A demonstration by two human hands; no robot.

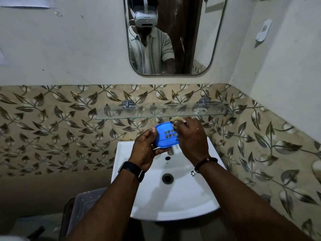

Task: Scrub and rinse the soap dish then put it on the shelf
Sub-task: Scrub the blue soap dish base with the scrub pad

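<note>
So the blue soap dish (165, 136) is held up over the back edge of the white washbasin (156, 197), just above where the tap seems to be, though the tap is mostly hidden behind the dish. It's gripped from its left end by the left hand (145, 150), fingers curled under it and the thumb pressed on the rim. Its drain slots are turned toward the camera, and its long axis is laid roughly left to right, tilted a bit. At the dish's right end the right hand (191, 140) is closed around a small tan scrubbing pad (176, 119), which is pushed against the upper right edge of the dish. Scrubbing looks to be the step underway; no running water can be made out.

The glass shelf (121, 113) is mounted on the leaf-patterned tile right behind and slightly above the dish, quite near. For the final placement the dish would only need to be lifted up and back, and the left hand is already holding it.
</note>
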